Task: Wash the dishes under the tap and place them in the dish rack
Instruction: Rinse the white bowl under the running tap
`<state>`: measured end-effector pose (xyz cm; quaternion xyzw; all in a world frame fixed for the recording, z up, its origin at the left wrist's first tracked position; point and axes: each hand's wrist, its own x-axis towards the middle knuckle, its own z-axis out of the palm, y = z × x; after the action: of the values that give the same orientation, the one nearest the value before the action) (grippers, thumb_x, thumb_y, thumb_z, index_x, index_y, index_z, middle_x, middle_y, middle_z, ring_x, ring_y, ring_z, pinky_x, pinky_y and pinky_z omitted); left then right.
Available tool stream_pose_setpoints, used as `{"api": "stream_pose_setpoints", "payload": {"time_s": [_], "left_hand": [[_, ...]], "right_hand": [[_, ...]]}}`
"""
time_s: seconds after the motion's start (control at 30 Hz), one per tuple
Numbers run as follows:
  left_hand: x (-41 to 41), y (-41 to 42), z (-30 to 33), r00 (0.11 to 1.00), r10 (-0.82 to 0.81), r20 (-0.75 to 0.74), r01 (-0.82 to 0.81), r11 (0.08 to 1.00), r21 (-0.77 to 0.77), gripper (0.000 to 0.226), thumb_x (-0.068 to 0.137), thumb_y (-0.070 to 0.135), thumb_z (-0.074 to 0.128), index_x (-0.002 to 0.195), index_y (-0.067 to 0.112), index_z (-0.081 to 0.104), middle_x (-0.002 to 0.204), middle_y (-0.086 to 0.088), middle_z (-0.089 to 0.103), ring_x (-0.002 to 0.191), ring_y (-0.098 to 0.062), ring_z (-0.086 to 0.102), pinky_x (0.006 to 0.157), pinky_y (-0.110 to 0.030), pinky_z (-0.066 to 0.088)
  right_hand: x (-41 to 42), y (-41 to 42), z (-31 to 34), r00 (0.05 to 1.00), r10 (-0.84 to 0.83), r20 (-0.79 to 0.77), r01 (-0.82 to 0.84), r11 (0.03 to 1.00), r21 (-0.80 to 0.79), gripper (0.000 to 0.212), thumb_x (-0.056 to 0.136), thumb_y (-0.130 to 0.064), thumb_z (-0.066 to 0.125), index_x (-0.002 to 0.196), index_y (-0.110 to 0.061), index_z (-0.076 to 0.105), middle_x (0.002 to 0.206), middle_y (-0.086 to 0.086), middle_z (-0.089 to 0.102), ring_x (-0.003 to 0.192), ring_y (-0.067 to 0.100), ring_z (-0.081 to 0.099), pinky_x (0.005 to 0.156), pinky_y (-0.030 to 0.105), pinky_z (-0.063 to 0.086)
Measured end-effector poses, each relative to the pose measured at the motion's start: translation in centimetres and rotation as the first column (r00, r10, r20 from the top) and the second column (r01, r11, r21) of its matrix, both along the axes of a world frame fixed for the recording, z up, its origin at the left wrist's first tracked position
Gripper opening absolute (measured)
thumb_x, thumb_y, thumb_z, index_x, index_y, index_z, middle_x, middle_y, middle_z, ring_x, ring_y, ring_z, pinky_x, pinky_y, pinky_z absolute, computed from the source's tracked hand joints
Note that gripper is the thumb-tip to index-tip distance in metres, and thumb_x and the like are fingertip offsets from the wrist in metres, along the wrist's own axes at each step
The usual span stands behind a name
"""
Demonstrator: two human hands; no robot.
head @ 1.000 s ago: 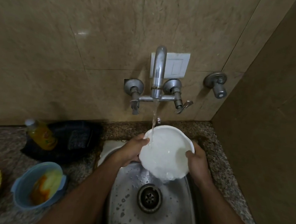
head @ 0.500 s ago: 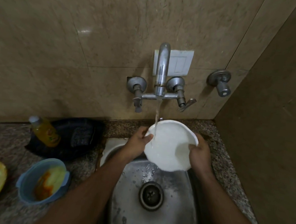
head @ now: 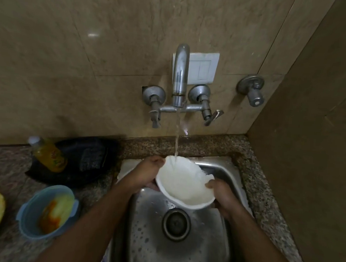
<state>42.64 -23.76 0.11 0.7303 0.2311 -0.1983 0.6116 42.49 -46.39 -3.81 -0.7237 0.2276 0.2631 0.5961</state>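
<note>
I note rinsing in hand: left hand [head: 147,174] and right hand [head: 224,192] grip the white bowl [head: 185,184] under the tap [head: 180,76] over the sink [head: 181,242]; next, I judge, draining and racking.

Left hand [head: 147,173] grips bowl [head: 185,184] rim; right hand [head: 224,194] grips opposite rim, forearms converging.

Glossy white bowl [head: 185,184]; wet steel sink [head: 181,253]; speckled granite counter [head: 255,188]; polished tiles [head: 91,65].
</note>
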Motion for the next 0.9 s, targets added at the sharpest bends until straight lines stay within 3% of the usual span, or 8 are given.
{"api": "stream_pose_setpoints", "payload": {"time_s": [0.1, 0.2, 0.3, 0.47, 0.6, 0.77, 0.83, 0.9], "left_hand": [[-0.4, 2.3, 0.9, 0.998, 0.038, 0.045, -0.041, 0.996, 0.076, 0.029, 0.102, 0.031, 0.047, 0.126, 0.018, 0.058, 0.116, -0.015, 0.063, 0.094, -0.031, 0.066, 0.049, -0.036, 0.057], [-0.6, 3.9, 1.6, 0.995, 0.039, 0.093, -0.048, 0.995, 0.089, 0.026, 0.102, 0.029, 0.047, 0.121, 0.019, 0.062, 0.11, -0.013, 0.067, 0.084, -0.023, 0.067, 0.046, -0.03, 0.055], [-0.7, 5.0, 2.2, 0.989, -0.012, 0.144, -0.008, 0.991, 0.136, 0.024, 0.102, 0.032, 0.048, 0.119, 0.026, 0.064, 0.105, -0.006, 0.07, 0.088, -0.022, 0.068, 0.056, -0.033, 0.058], [-0.8, 5.4, 2.1, 0.967, -0.056, 0.249, 0.038, 0.996, 0.075, 0.024, 0.103, 0.026, 0.047, 0.114, 0.04, 0.063, 0.11, -0.003, 0.071, 0.103, -0.027, 0.068, 0.079, -0.044, 0.058], [-0.8, 4.0, 2.0, 0.948, -0.074, 0.31, 0.076, 0.997, 0.007, 0.027, 0.103, 0.025, 0.047, 0.115, 0.042, 0.064, 0.116, 0.007, 0.07, 0.111, -0.018, 0.065, 0.094, -0.044, 0.053], [-1.0, 1.2, 2.9, 0.981, 0.18, 0.077, -0.171, 0.979, -0.115, 0.033, 0.1, 0.049, 0.043, 0.102, 0.023, 0.063, 0.095, 0.003, 0.068, 0.086, -0.017, 0.065, 0.066, -0.027, 0.053], [-1.2, 0.6, 2.0, 0.963, 0.25, -0.097, -0.262, 0.955, -0.139, 0.036, 0.098, 0.052, 0.046, 0.107, 0.019, 0.057, 0.092, -0.003, 0.064, 0.084, -0.023, 0.064, 0.078, -0.035, 0.054], [-1.2, 0.0, 1.1, 0.915, 0.26, -0.31, -0.368, 0.853, -0.369, 0.049, 0.095, 0.047, 0.055, 0.116, 0.002, 0.053, 0.107, -0.022, 0.063, 0.097, -0.036, 0.063, 0.089, -0.046, 0.053]], "right_hand": [[-0.4, 1.8, 0.3, 0.995, 0.097, -0.007, -0.097, 0.994, 0.044, 0.033, 0.082, -0.024, 0.056, 0.11, -0.01, 0.066, 0.084, 0.011, 0.068, 0.071, 0.025, 0.06, 0.055, 0.032, 0.044], [-0.1, 3.2, 0.9, 0.993, 0.113, 0.019, -0.114, 0.979, 0.171, 0.03, 0.086, -0.013, 0.054, 0.113, -0.014, 0.066, 0.099, 0.013, 0.073, 0.085, 0.029, 0.069, 0.069, 0.042, 0.055], [0.3, 3.6, 1.4, 0.986, 0.144, 0.085, -0.162, 0.947, 0.279, 0.035, 0.091, 0.006, 0.046, 0.109, -0.015, 0.066, 0.101, 0.008, 0.074, 0.088, 0.022, 0.071, 0.075, 0.036, 0.057], [0.6, 3.4, 1.5, 0.962, 0.139, 0.235, -0.179, 0.972, 0.156, 0.046, 0.088, 0.007, 0.054, 0.125, -0.021, 0.056, 0.114, 0.005, 0.068, 0.102, 0.023, 0.066, 0.085, 0.047, 0.058], [0.5, 2.7, 1.5, 0.913, 0.105, 0.395, -0.121, 0.993, 0.014, 0.05, 0.084, 0.01, 0.054, 0.109, -0.034, 0.057, 0.109, -0.002, 0.067, 0.101, 0.022, 0.064, 0.078, 0.054, 0.058], [0.1, 1.5, 1.0, 0.789, 0.174, 0.589, -0.023, 0.967, -0.255, 0.054, 0.08, 0.007, 0.053, 0.122, -0.026, 0.063, 0.101, -0.006, 0.07, 0.097, 0.018, 0.065, 0.072, 0.026, 0.053], [-0.3, 1.3, 0.8, 0.716, 0.263, 0.647, 0.016, 0.92, -0.391, 0.055, 0.083, 0.001, 0.054, 0.131, -0.025, 0.059, 0.104, 0.0, 0.071, 0.092, 0.018, 0.066, 0.072, 0.027, 0.053], [-0.7, 1.3, 0.5, 0.644, 0.343, 0.684, 0.067, 0.865, -0.497, 0.055, 0.085, 0.0, 0.058, 0.135, -0.023, 0.057, 0.109, 0.004, 0.071, 0.094, 0.021, 0.065, 0.073, 0.023, 0.048]]}}
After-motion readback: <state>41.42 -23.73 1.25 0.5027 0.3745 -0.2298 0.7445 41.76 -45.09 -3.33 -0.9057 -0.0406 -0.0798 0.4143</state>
